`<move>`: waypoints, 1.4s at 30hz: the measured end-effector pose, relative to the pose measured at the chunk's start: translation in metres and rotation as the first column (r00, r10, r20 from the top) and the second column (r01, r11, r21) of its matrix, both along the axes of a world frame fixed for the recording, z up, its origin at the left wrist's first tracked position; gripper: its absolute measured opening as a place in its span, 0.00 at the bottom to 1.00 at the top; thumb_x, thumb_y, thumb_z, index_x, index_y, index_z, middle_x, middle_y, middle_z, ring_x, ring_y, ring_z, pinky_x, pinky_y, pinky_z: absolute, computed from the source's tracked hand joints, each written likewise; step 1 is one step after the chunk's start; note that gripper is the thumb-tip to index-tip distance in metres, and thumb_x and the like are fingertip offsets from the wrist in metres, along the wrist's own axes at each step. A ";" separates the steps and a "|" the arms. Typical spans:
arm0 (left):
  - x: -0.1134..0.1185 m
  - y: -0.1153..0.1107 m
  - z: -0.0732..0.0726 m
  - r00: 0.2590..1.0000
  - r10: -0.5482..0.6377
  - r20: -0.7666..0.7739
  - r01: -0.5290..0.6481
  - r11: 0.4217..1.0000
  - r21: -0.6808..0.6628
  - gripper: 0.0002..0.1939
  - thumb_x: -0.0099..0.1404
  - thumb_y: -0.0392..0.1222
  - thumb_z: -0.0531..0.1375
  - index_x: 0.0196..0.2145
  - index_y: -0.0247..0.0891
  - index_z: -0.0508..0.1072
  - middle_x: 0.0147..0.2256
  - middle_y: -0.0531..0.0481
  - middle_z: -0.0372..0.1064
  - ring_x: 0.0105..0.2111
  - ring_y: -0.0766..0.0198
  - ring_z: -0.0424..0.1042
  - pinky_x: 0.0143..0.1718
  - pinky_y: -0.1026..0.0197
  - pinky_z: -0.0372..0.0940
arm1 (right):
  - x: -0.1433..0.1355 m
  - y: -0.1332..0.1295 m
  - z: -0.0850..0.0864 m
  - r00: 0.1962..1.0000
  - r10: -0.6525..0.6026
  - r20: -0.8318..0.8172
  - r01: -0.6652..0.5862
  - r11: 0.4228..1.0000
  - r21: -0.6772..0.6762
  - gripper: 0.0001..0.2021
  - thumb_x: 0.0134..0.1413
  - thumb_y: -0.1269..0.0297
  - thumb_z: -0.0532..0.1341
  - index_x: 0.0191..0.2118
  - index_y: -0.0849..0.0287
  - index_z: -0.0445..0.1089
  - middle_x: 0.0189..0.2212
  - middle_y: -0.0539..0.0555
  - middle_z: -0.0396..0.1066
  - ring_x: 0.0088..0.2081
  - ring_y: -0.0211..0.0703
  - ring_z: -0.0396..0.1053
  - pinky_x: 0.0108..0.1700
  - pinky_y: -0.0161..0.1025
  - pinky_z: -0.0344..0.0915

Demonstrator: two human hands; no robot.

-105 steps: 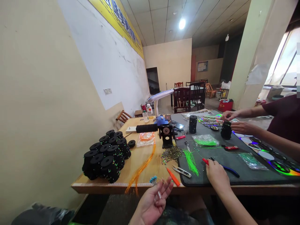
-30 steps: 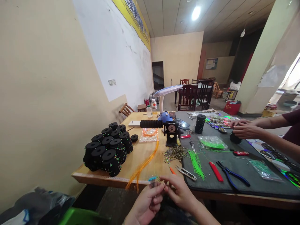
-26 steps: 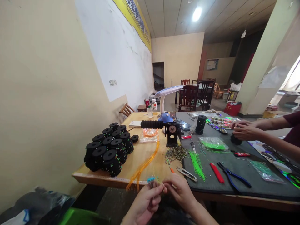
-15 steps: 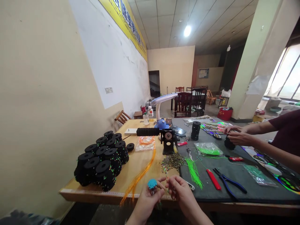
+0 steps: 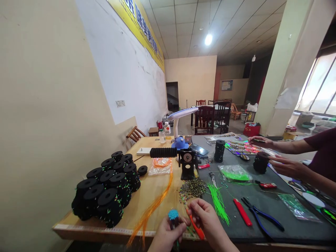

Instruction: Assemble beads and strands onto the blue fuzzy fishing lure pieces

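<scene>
My left hand is closed around a thin dark bundle whose knobbly blue top sticks up above the thumb. To its right, at the table's front edge, my right hand has thumb and forefinger pinched together; whatever is between them is too small to make out. An orange-handled tool shows between the two hands, close under the right fingers; I cannot tell whether it is held or lying there. A pile of small dark metallic pieces lies just beyond. Long orange strands trail over the wood left of my hands.
Black foam spools stand grouped at left. A black clamp device and a lamp stand mid-table. Green strands, a red-handled tool and blue pliers lie right. A co-worker's hands are at a black spool.
The orange-handled tool has come into view between my hands, which have moved slightly down. The co-worker's hands have moved apart, and the black spool there stands on the mat.
</scene>
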State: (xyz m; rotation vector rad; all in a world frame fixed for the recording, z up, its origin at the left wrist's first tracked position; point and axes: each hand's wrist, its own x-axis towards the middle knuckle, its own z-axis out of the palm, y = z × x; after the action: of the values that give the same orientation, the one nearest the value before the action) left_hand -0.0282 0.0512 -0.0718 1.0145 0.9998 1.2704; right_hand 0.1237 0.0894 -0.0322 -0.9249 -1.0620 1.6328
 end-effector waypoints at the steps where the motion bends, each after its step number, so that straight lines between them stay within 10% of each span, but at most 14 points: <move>1: 0.000 -0.001 0.003 0.999 0.013 0.035 -0.013 1.000 -0.022 0.20 0.46 0.53 0.72 0.27 0.32 0.77 0.27 0.47 0.74 0.16 0.74 0.60 0.19 0.67 0.54 | -0.001 0.001 0.000 1.000 0.004 -0.001 -0.004 1.000 -0.005 0.25 0.37 0.41 0.68 0.27 0.61 0.67 0.19 0.47 0.69 0.16 0.26 0.57 0.18 0.26 0.50; 14: 0.002 0.005 0.025 0.912 0.255 0.321 -0.134 0.926 -0.353 0.27 0.35 0.48 0.77 0.31 0.33 0.74 0.23 0.57 0.67 0.18 0.79 0.60 0.14 0.76 0.39 | -0.011 -0.007 -0.009 0.926 0.264 0.269 -0.260 0.964 -0.053 0.28 0.36 0.34 0.63 0.24 0.59 0.62 0.12 0.41 0.59 0.13 0.25 0.48 0.15 0.28 0.42; 23: 0.002 0.001 0.023 0.905 0.246 0.346 -0.144 0.944 -0.295 0.28 0.40 0.47 0.75 0.38 0.35 0.73 0.24 0.56 0.70 0.16 0.75 0.64 0.15 0.73 0.56 | -0.024 -0.017 -0.018 0.934 0.317 0.163 -0.310 0.948 -0.070 0.29 0.39 0.34 0.61 0.29 0.59 0.60 0.22 0.51 0.74 0.14 0.29 0.61 0.12 0.25 0.47; 42: 0.002 0.002 0.023 0.881 0.267 0.390 -0.149 0.940 -0.306 0.29 0.38 0.46 0.76 0.36 0.34 0.72 0.22 0.58 0.68 0.16 0.77 0.61 0.14 0.74 0.53 | -0.033 -0.018 -0.037 0.955 0.267 0.126 -0.272 0.962 0.024 0.27 0.44 0.35 0.61 0.28 0.59 0.60 0.22 0.50 0.73 0.13 0.27 0.59 0.13 0.25 0.45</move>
State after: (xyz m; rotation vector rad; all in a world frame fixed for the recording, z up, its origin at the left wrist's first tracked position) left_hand -0.0262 0.0530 -0.0485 0.3947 0.9195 1.4127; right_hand 0.0911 0.0713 -0.0693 -0.8913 -1.3495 1.7856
